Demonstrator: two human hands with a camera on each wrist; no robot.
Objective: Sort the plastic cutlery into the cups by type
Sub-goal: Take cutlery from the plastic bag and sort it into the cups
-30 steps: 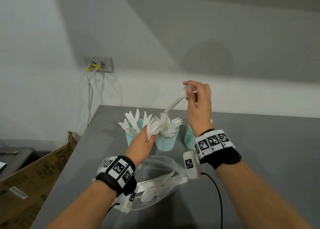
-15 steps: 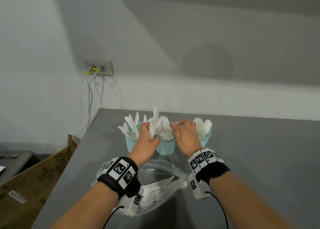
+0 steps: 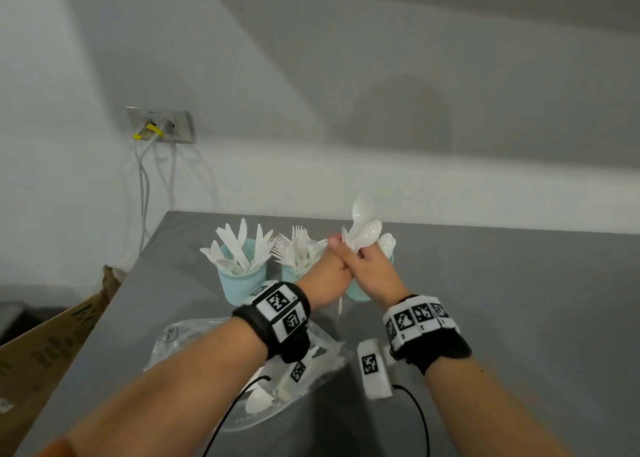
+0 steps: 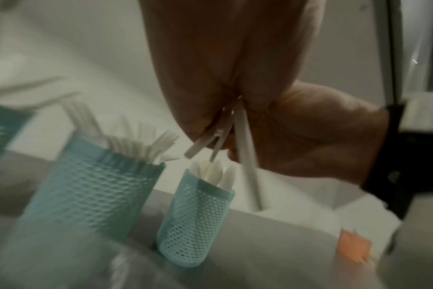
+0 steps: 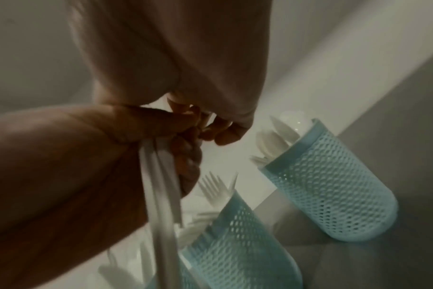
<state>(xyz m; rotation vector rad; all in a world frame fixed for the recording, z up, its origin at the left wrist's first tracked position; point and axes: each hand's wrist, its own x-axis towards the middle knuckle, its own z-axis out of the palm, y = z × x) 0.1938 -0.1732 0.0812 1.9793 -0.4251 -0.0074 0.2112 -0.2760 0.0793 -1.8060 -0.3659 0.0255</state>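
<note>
Both hands meet above the right-most cup. Left hand grip holding a bunch of white spoons, bowls up; right hand grip closed on the same bunch. Knife cup and fork cup stand left on the worktop.

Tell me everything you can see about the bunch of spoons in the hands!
The bunch of spoons is white, glossy plastic. Their rounded bowls point up and fan out above the fingers, one taller than the rest. The left hand and right hand press together around the thin handles, which poke out below the palms; one handle hangs lower. The bunch is held over the right-hand blue mesh cup, which already holds spoons. How many are held I cannot tell.
</note>
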